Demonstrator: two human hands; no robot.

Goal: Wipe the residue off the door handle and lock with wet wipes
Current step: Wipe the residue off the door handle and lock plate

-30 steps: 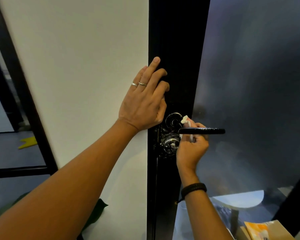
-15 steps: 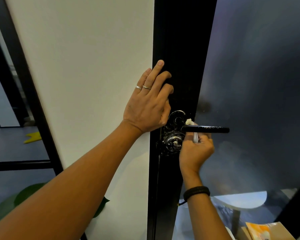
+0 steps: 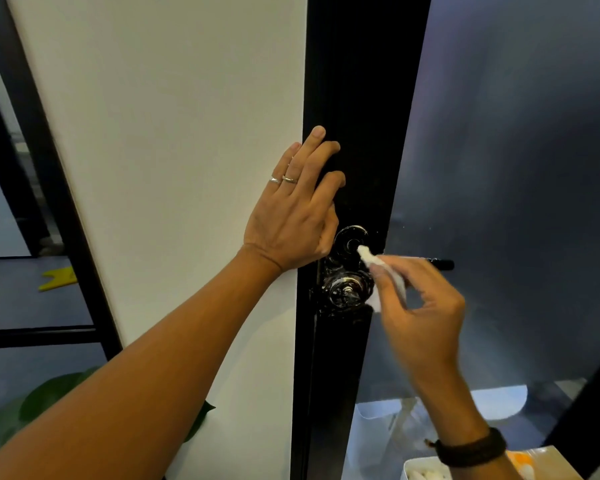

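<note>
while the left hand [image 3: 291,220] lies flat on the black door frame [image 3: 357,98] — right hand's [image 3: 420,306] grip pinches a wet wipe [image 3: 378,268].

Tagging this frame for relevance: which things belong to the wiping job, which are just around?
In the job:
wet wipe, pinched by right hand
door handle
lock
left hand, flat on door frame

Just around:
yellow marker on floor
green leaf
white container
</note>
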